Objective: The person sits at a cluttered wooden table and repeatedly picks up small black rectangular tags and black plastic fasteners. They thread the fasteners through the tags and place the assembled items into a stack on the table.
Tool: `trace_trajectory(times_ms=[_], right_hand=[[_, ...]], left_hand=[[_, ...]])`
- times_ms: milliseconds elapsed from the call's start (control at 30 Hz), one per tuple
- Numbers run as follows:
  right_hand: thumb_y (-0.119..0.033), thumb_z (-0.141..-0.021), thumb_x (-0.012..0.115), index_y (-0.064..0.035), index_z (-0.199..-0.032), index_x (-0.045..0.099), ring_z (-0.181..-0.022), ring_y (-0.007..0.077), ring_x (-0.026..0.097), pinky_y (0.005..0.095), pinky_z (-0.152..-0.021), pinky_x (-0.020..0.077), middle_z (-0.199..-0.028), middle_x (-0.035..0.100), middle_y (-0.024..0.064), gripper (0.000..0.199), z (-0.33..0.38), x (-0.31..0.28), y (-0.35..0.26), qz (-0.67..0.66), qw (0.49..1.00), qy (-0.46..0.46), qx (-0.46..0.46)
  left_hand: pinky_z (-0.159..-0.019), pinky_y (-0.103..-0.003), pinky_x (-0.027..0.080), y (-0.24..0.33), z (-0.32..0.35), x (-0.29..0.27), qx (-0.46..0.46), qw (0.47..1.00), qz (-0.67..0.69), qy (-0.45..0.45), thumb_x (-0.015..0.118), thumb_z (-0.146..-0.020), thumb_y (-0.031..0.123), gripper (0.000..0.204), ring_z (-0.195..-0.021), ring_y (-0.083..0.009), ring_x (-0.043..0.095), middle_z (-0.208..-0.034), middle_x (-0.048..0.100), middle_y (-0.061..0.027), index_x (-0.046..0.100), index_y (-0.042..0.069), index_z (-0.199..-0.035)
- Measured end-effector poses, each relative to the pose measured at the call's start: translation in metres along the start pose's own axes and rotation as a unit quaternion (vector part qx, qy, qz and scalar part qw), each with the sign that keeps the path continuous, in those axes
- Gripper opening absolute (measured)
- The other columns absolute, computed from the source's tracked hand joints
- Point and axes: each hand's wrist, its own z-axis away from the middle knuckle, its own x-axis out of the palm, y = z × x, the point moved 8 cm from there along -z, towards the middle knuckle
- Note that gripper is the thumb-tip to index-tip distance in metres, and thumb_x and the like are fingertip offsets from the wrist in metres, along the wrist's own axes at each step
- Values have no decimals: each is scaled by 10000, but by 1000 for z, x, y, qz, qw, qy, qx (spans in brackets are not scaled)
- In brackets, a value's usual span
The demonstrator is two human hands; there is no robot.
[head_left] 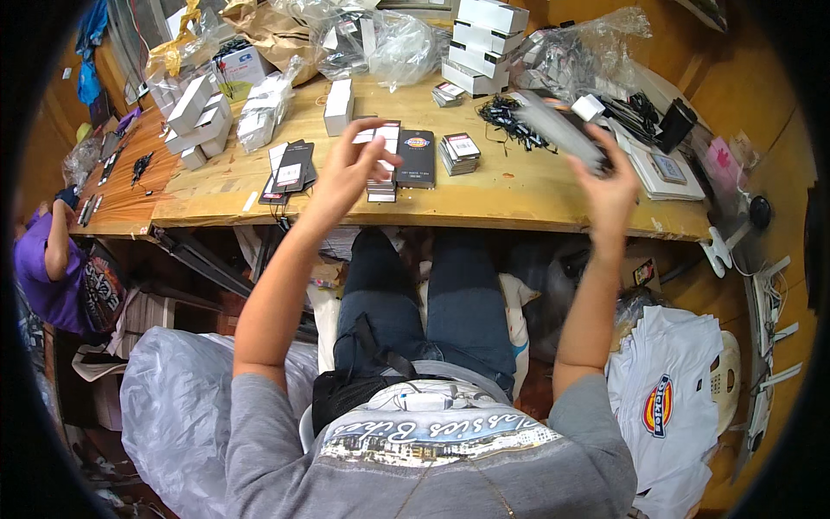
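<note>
My left hand (350, 169) is raised over the wooden table (519, 186) with its fingers pinching a small white-and-black card (386, 137) above a stack of similar cards. My right hand (609, 177) is lifted at the right and grips a long grey flat box (558, 130), blurred by motion. A dark flat package (417, 157) lies just right of the left hand, and a pile of small cards (459, 152) sits beyond it. Black flat packages (290, 169) lie to the left.
White boxes stand stacked at the back (480, 43) and at the left (199, 112). Clear plastic bags (389, 43) crowd the far edge. Black cables (510, 117) lie near the right hand. Another person in purple (52, 277) sits at the left. White shirts (670, 389) lie at the lower right.
</note>
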Motion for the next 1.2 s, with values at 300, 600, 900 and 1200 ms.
trace_trajectory(times_ms=[300,600,900,1200], right_hand=[[-70,-590,650,-70,-1102,446,-913,319,454,365,-780,402,-1002,418,164,551,53,146,-82,78,990,-82,-85],[-124,-622,648,-57,-1119,423,-907,281,436,340,-747,410,-955,436,141,549,77,169,-54,164,967,-182,-69],[-180,-673,622,-65,-955,565,-874,286,491,350,-797,382,-906,528,146,310,26,136,2,-94,964,-242,52],[-501,-480,687,5,-1085,485,-1054,325,417,347,-902,319,-1110,461,212,814,-18,227,19,48,894,-445,-23]], left_hand=[[-566,-244,437,-26,-54,2,-95,990,96,44,582,-756,207,624,-670,-126,502,-930,495,-114,231,-14,-1222],[-488,-261,429,-28,-78,17,-84,977,-196,-27,590,-719,162,549,-572,-155,522,-727,563,-133,349,-52,-1163],[-685,-278,428,-40,-112,-16,29,918,-395,-4,567,-722,88,401,-802,-195,537,-896,568,-115,454,6,-1099],[-907,-393,312,-73,-128,-21,-96,825,-522,-195,738,-475,438,910,-1123,-329,328,-1183,403,-159,341,95,-1219]])
